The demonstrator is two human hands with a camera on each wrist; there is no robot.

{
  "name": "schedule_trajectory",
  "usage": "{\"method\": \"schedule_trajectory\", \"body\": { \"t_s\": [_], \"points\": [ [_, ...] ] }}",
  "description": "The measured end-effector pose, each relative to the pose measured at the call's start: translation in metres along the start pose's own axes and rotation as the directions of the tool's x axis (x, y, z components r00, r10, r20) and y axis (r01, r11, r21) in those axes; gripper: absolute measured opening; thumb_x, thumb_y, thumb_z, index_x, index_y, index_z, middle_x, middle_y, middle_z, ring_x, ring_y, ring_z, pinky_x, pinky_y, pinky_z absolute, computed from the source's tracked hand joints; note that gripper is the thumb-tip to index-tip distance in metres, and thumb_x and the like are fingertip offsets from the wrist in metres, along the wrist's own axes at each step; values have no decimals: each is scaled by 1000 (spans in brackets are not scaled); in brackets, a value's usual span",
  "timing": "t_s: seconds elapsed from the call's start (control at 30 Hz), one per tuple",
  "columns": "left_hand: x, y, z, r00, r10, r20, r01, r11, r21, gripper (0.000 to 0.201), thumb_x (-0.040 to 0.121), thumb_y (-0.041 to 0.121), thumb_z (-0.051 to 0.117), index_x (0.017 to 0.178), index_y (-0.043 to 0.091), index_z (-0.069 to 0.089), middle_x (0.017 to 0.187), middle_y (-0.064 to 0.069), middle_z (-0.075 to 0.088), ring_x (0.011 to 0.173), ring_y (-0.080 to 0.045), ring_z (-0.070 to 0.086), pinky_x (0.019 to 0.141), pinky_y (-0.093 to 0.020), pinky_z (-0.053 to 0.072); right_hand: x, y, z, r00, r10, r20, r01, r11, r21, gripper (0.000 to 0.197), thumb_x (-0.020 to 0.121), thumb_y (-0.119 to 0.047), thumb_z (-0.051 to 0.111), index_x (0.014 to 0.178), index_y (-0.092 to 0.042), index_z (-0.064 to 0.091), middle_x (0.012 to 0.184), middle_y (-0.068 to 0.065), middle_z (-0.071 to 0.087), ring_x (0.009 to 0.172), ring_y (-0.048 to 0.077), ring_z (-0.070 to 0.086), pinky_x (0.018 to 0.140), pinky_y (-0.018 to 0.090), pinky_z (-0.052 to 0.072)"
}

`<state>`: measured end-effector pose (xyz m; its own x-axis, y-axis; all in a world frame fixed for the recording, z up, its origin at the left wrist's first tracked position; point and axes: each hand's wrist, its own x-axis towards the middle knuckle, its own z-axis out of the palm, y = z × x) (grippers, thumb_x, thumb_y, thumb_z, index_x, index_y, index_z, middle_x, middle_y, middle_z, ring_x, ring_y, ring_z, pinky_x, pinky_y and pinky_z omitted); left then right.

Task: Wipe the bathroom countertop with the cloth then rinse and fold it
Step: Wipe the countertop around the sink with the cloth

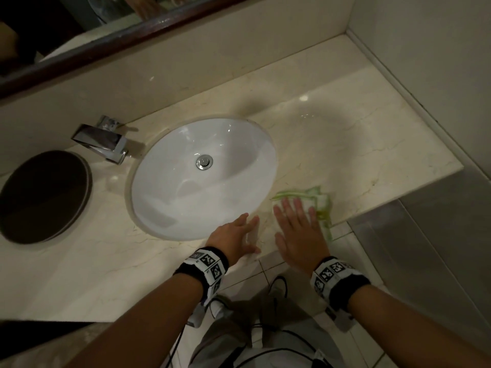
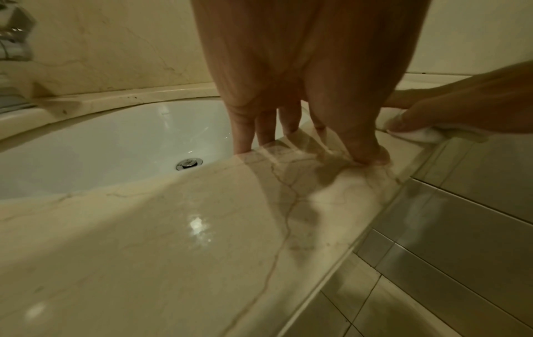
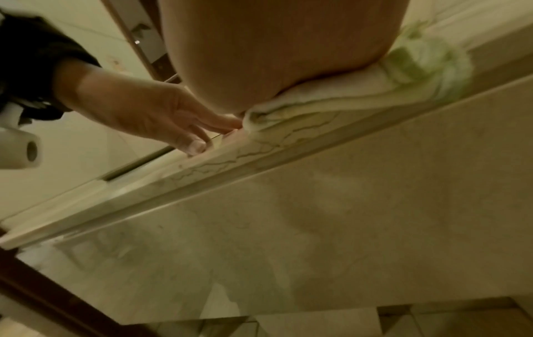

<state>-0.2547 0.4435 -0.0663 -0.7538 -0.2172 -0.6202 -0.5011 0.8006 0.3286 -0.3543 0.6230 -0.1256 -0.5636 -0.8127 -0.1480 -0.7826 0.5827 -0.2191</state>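
Nearest, at six o'clock, my left hand (image 1: pixel 233 236) rests flat, fingers straight, on the worktop (image 1: pixel 358 144) edge by the sink (image 1: pixel 170 208). Just beside, at five o'clock, my right hand (image 1: pixel 299 229) presses open-fingered on the green-white cloth (image 1: pixel 320 201). Farther, at ten o'clock, sit the faucet (image 1: pixel 102 140) and a dark tray (image 1: pixel 42 197).

The marble countertop (image 1: pixel 358 144) bears a green-white cloth (image 1: pixel 320 201); a dark round tray (image 1: pixel 42 195) lies left.
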Motion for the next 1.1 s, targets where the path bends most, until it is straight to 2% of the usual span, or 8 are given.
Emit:
{"method": "schedule_trajectory", "body": {
  "t_s": [0.1,0.23,0.33,0.43,0.53,0.7,0.83,1.1],
  "points": [
    [-3,1,-1,1000,-1,6,0,998,61,79,87,59,56,151,43,11,161,11,9,140,-21,29,110,-35,31,6,17,-5,1000,-28,12,28,1000,2,67,92,-42,33,154,-20,19,162,10,12,149,30,5,118,56,8],
    [-9,4,-2,1000,16,-19,-13,983,183,79,90,60,50,152,38,7,162,4,10,143,-23,22,114,-40,28,35,57,-22,989,141,30,-142,990,14,69,91,-49,24,154,-27,11,162,12,3,149,31,-2,116,51,-3],
    [-17,-2,3,999,-19,-36,26,979,204,79,91,61,48,152,37,4,162,2,12,144,-25,21,114,-44,28,51,84,-36,975,209,73,-210,978,-5,71,88,-52,17,155,-28,7,163,8,-3,149,28,-5,118,51,0],
    [-24,-7,8,994,-106,13,102,979,175,82,90,64,44,150,43,-8,163,0,3,147,-29,12,114,-56,24,56,81,-35,963,248,107,-248,969,-15,71,89,-50,15,155,-29,-1,162,6,-12,148,26,-13,119,52,-3],
    [-26,-4,9,987,-151,59,141,979,148,84,90,63,46,147,46,-14,162,0,-4,148,-32,6,111,-65,20,57,59,-28,950,302,78,-303,953,4,73,88,-46,18,155,-24,1,162,10,-9,148,30,-12,117,56,-4],
    [-26,-3,7,986,-153,73,143,983,117,84,90,61,48,147,47,-12,163,0,-1,148,-32,7,110,-68,19,46,10,-15,997,70,21,-70,998,10,69,90,-41,29,153,-15,20,160,18,14,147,39,8,114,64,11],
    [-25,-2,7,987,-153,53,146,981,126,82,90,62,48,149,47,-7,162,0,5,147,-31,13,109,-68,21,34,-30,-3,997,-62,45,61,998,24,67,92,-42,27,153,-16,19,161,17,12,148,37,6,114,63,12],
    [-25,-2,5,985,-164,48,158,982,99,82,88,61,52,149,47,-2,160,-2,16,143,-29,23,109,-66,24,31,1,-5,980,-196,39,196,981,1,63,95,-42,29,154,-21,21,162,11,13,149,30,7,118,55,8]
  ]
}}
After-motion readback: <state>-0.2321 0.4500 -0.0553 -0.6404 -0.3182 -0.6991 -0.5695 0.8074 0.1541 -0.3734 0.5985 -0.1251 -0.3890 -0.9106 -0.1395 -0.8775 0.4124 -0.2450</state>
